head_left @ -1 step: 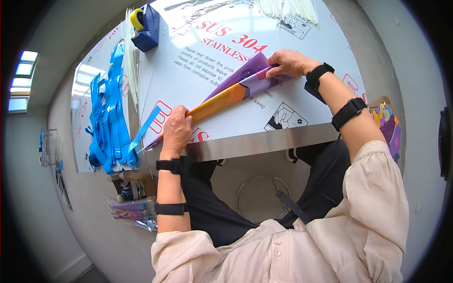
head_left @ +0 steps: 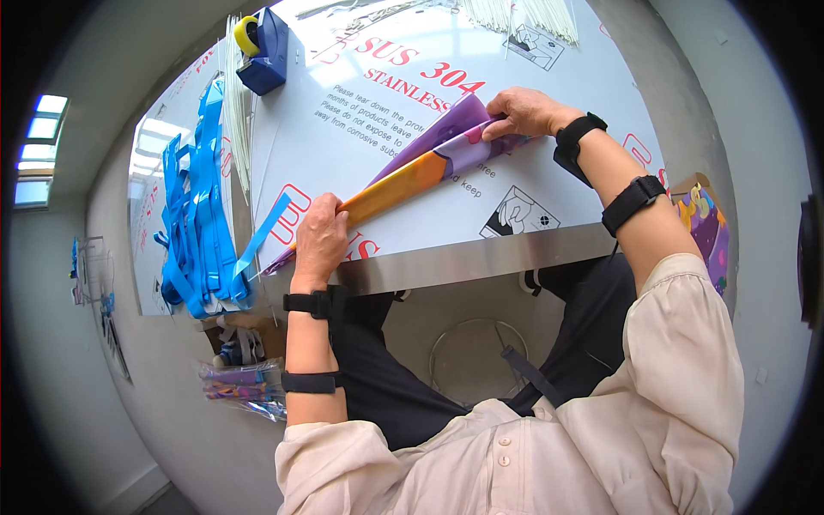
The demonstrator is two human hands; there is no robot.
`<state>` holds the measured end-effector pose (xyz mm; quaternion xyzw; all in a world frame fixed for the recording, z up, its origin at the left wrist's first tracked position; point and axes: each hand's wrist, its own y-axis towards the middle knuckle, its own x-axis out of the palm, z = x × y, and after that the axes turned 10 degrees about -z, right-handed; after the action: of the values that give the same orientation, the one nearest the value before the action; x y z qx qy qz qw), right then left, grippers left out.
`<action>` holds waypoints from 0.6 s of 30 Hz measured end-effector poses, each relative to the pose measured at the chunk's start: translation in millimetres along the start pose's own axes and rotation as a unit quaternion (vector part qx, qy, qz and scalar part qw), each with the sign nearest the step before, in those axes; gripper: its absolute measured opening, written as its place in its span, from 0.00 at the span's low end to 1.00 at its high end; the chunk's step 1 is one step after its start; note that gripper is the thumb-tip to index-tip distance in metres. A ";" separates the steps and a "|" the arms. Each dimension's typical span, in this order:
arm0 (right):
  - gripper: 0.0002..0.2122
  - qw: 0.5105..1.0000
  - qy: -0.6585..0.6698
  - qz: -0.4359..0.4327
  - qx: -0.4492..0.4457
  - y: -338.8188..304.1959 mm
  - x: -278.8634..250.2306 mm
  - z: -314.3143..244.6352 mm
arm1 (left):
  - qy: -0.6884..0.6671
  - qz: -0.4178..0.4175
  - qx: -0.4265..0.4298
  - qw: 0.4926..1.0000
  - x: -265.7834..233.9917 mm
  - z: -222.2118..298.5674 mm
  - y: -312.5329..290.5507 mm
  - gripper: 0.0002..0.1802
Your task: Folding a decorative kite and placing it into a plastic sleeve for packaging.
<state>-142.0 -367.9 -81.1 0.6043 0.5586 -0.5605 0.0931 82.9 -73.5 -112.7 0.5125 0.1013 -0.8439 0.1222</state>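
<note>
I see the left hand (head_left: pixel 319 238) gripping the lower end of a long purple-and-orange glossy folded sheet (head_left: pixel 410 176) lying diagonally on the film-covered steel table (head_left: pixel 481 257); the right hand (head_left: pixel 525 112) pinches its upper purple end. Blue plastic strips (head_left: pixel 199 215) lie left, a blue tape dispenser (head_left: pixel 262 39) beyond.

1 head-worn fisheye view, steeply downward, close over the table (head_left: pixel 481 257) edge and lap.

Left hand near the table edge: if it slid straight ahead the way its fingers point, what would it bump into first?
The left hand would first meet the loose blue strip beside its fingers, probably; depth is unclear.
</note>
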 end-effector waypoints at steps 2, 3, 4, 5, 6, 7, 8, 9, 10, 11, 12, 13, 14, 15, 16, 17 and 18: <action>0.20 0.999 -0.027 0.004 0.029 1.0 4.6 3.2 | 0.055 0.004 0.003 0.999 1.1 0.9 -1.4 0.06; 0.21 0.997 -0.050 0.055 0.026 0.8 9.2 4.1 | 0.055 0.002 0.001 0.998 1.5 1.1 -1.8 0.06; 0.21 0.991 -0.074 0.112 0.026 0.5 13.2 4.8 | 0.039 0.010 -0.011 0.999 1.8 1.1 -1.7 0.06; 0.21 0.991 -0.075 0.105 0.025 -0.6 20.6 4.3 | 0.023 0.016 -0.024 0.999 3.3 1.8 -2.5 0.07; 0.18 0.965 -0.142 0.218 0.016 -2.1 30.3 2.0 | 0.021 0.015 -0.024 0.999 4.9 2.3 -2.2 0.07; 0.15 0.933 -0.206 0.293 0.025 -3.3 36.3 0.4 | 0.035 0.036 -0.019 0.999 5.9 2.7 -1.7 0.07; 0.15 0.921 -0.208 0.329 0.003 -5.1 42.2 -1.5 | 0.047 0.048 -0.023 0.997 6.4 2.8 -1.4 0.07; 0.12 0.910 -0.240 0.325 -0.088 -7.3 47.7 -4.0 | 0.051 0.058 -0.014 0.997 7.6 3.7 -0.6 0.07; 0.09 0.899 -0.266 0.311 -0.157 -10.0 51.2 -5.4 | 0.101 0.092 -0.005 0.991 9.7 5.4 -0.6 0.08; 0.12 0.914 -0.228 0.265 -0.206 -13.2 59.7 -10.9 | 0.150 0.137 0.018 0.979 10.2 6.1 0.2 0.08; 0.15 0.907 -0.233 0.260 -0.236 -17.4 65.6 -14.3 | 0.151 0.127 0.003 0.980 10.9 7.4 0.1 0.08; 0.16 0.901 -0.248 0.271 -0.230 -20.5 68.4 -16.1 | 0.157 0.083 0.030 0.984 12.6 9.5 0.0 0.10; 0.17 0.894 -0.273 0.275 -0.224 -22.9 71.0 -18.3 | 0.164 0.012 0.029 0.986 13.7 11.1 0.1 0.11; 0.17 0.897 -0.265 0.275 -0.221 -23.1 71.8 -20.0 | 0.169 0.028 0.042 0.984 16.1 14.3 -3.4 0.12; 0.18 0.903 -0.289 0.250 -0.199 -21.9 71.7 -21.7 | 0.171 0.050 0.065 0.982 18.4 17.1 -6.7 0.12; 0.18 0.904 -0.313 0.235 -0.171 -20.5 71.3 -23.7 | 0.192 0.055 0.071 0.977 20.9 19.9 -11.0 0.13; 0.18 0.906 -0.313 0.227 -0.173 -18.2 69.6 -25.5 | 0.214 0.063 0.078 0.972 22.1 21.3 -14.7 0.14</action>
<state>-159.1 -302.8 -117.1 0.4825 0.4366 -0.5788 0.4915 50.6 -68.2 -122.0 0.6948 0.0266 -0.7103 0.1099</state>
